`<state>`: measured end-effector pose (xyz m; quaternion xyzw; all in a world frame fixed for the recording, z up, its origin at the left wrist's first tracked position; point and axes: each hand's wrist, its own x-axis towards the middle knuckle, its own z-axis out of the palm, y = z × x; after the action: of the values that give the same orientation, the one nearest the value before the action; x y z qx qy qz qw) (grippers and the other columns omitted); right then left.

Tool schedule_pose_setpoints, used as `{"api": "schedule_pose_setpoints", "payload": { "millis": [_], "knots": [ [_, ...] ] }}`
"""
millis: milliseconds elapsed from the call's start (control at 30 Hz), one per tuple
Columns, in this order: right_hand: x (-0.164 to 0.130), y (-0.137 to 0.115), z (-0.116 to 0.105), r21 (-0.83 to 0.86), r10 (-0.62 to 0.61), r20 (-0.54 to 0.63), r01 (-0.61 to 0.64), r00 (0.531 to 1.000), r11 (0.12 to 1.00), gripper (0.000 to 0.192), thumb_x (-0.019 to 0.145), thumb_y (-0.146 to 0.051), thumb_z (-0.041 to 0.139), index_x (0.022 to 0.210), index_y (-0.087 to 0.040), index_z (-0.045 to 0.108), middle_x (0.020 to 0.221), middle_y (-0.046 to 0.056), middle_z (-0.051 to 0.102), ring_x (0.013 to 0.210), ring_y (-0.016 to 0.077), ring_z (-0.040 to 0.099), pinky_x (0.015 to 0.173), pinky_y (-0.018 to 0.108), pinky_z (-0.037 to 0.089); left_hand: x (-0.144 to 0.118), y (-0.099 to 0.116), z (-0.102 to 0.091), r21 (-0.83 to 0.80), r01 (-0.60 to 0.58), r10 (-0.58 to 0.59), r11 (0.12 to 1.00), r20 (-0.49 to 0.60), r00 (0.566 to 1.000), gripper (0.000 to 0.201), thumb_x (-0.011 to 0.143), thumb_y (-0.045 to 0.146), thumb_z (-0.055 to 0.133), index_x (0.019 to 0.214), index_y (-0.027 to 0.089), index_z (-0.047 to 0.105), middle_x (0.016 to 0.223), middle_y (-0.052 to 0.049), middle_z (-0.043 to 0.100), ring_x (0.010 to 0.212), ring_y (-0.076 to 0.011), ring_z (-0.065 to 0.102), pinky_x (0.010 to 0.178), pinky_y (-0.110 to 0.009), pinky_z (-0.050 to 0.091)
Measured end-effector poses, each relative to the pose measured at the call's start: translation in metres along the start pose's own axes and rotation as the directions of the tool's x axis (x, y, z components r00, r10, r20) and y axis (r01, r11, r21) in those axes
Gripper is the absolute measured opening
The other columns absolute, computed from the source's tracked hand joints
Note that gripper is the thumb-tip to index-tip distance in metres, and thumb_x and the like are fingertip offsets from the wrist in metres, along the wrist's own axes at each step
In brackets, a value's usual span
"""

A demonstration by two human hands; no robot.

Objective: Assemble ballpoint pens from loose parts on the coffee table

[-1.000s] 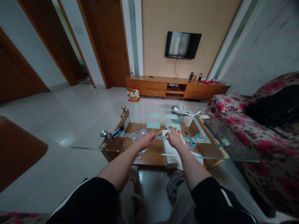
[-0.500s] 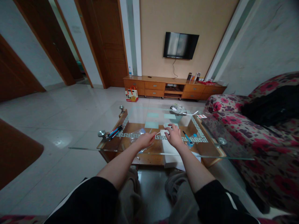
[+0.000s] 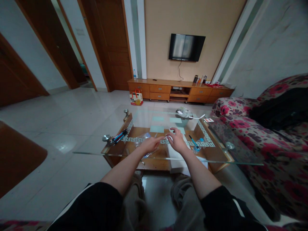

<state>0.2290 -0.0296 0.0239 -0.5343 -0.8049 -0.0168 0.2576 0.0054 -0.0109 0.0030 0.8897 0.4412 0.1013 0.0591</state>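
Head view of a seated person with 2 bare forearms reaching over a clear glass tabletop (image 3: 216,158) with a pale key-pattern border, set on a wooden frame. The left hand (image 3: 149,144) rests on the glass with its fingers loosely curled and the forefinger extended rightward; it appears to pinch a thin white stick (image 3: 163,137), though the grip is too small to confirm. The right hand (image 3: 177,141) lies just beside the left, its fingers bent and gathered over a small white ring-shaped object (image 3: 171,130) at the fingertips; whether they grip it cannot be told. Both hands lie above a flat white sheet or box (image 3: 179,162) near the tabletop's front edge; whether it lies on or beneath the glass cannot be told. A crumpled clear plastic bag (image 3: 141,140) lies just left of the left hand. A bundle of dark and blue pens (image 3: 118,136) sits near the left corner, beside a round metal fitting (image 3: 106,138). A single blue pen (image 3: 193,141) lies right of the right hand. A small mesh basket holding crumpled paper (image 3: 184,114) stands at the far edge. A red-flowered sofa (image 3: 264,144) borders the right side; a wall-mounted black television (image 3: 186,47) hangs above a low wooden cabinet (image 3: 178,91).
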Motion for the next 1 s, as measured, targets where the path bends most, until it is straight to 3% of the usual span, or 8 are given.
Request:
{"api": "schedule_pose_setpoints", "payload": {
  "millis": [267, 433, 800, 1000],
  "knots": [
    [0.001, 0.009, 0.0, -0.004, 0.041, -0.028, -0.041, 0.999, 0.999, 0.019, 0.097, -0.032, 0.05, 0.104, -0.023, 0.065, 0.136, 0.01, 0.044, 0.113, 0.0265, 0.046, 0.096, 0.041, 0.04, 0.0, 0.003, -0.003, -0.002, 0.007, -0.007, 1.0, 0.018, 1.0, 0.05, 0.101, 0.032, 0.035, 0.151, 0.032, 0.034, 0.093, -0.007, 0.072, 0.082, -0.0223, 0.069, 0.074, -0.028, 0.047],
    [0.002, 0.015, -0.006, -0.028, 0.113, -0.078, -0.115, 0.991, 0.993, 0.023, 0.096, -0.031, 0.048, 0.105, -0.021, 0.066, 0.137, 0.012, 0.043, 0.111, 0.0276, 0.047, 0.097, 0.043, 0.039, -0.001, 0.003, -0.004, -0.015, 0.108, -0.107, 0.994, 0.013, 0.994, 0.051, 0.101, 0.034, 0.034, 0.151, 0.025, 0.031, 0.088, -0.009, 0.072, 0.08, -0.0244, 0.069, 0.074, -0.03, 0.047],
    [-0.001, 0.018, -0.007, -0.027, 0.154, -0.137, -0.159, 0.979, 0.987, 0.019, 0.092, -0.029, 0.052, 0.098, -0.019, 0.067, 0.133, 0.013, 0.045, 0.11, 0.0282, 0.048, 0.098, 0.042, 0.038, 0.001, -0.001, 0.002, -0.029, 0.117, -0.117, 0.993, 0.001, 0.993, 0.042, 0.101, 0.038, 0.037, 0.139, 0.022, 0.041, 0.091, -0.009, 0.071, 0.083, -0.024, 0.069, 0.074, -0.03, 0.047],
    [0.001, 0.013, -0.009, 0.009, 0.115, -0.164, -0.115, 0.98, 0.993, 0.019, 0.092, -0.027, 0.051, 0.1, -0.019, 0.066, 0.13, 0.013, 0.046, 0.112, 0.0274, 0.049, 0.1, 0.041, 0.039, 0.002, -0.003, 0.002, -0.021, 0.01, -0.01, 1.0, -0.037, 0.999, 0.026, 0.101, 0.034, 0.039, 0.109, 0.024, 0.062, 0.102, -0.006, 0.067, 0.091, -0.0187, 0.065, 0.08, -0.029, 0.048]
  ]
}}
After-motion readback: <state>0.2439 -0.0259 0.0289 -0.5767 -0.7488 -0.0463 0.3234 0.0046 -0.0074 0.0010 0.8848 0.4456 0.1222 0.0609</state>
